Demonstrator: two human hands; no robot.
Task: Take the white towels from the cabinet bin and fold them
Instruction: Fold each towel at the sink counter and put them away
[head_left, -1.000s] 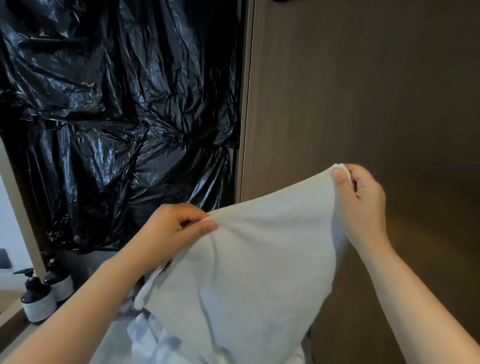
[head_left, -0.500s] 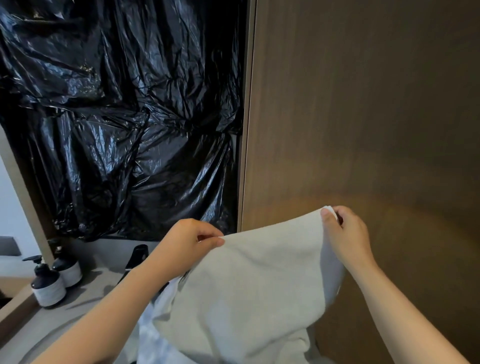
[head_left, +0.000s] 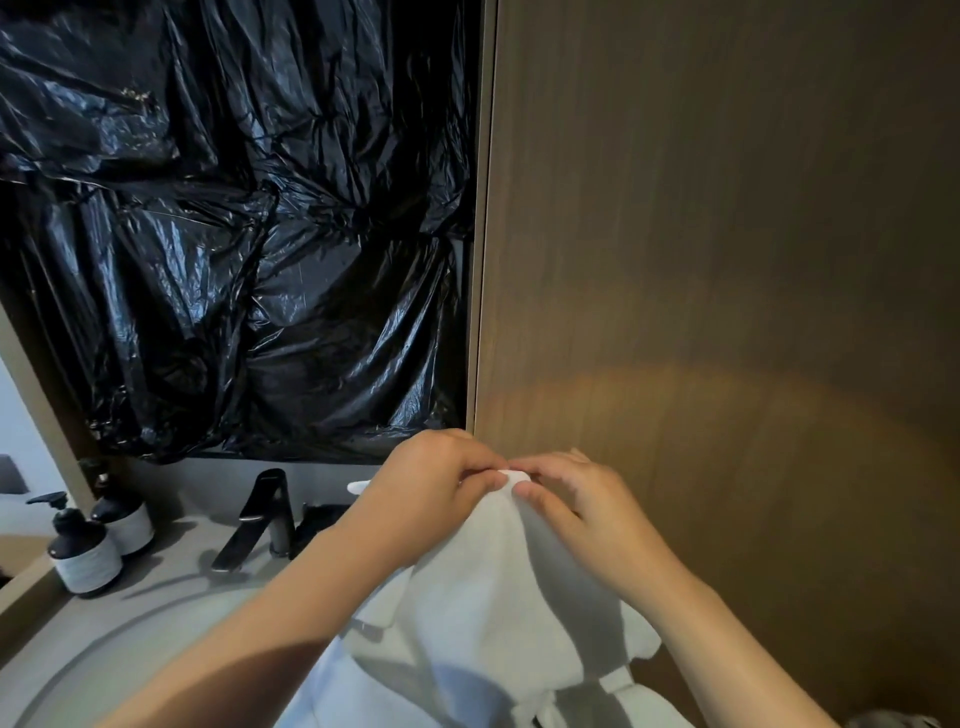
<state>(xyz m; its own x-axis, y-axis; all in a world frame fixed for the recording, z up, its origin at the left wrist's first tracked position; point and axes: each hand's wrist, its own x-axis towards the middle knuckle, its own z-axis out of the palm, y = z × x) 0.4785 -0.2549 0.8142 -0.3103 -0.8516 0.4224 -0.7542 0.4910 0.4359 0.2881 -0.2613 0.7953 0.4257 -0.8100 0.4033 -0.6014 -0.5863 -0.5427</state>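
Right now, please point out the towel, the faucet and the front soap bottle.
towel (head_left: 519, 597), head view, hanging middle
faucet (head_left: 275, 512), head view, upright body
front soap bottle (head_left: 88, 569), head view, white label

The soft white cloth towel (head_left: 498, 597) looks matt and finely napped. The crinkled black plastic sheet (head_left: 234, 234) is glossy and streaked with highlights. The tall brown wood-grain panel (head_left: 727, 234) is matt and smooth. The angular black tap (head_left: 265, 519) and 2 dark pump bottles (head_left: 83, 556) show a dull sheen.

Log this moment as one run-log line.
step: folding white towel | left hand: pinches top edge | right hand: pinches top edge beside it | towel: hangs below hands | nearby: black faucet, pump bottles
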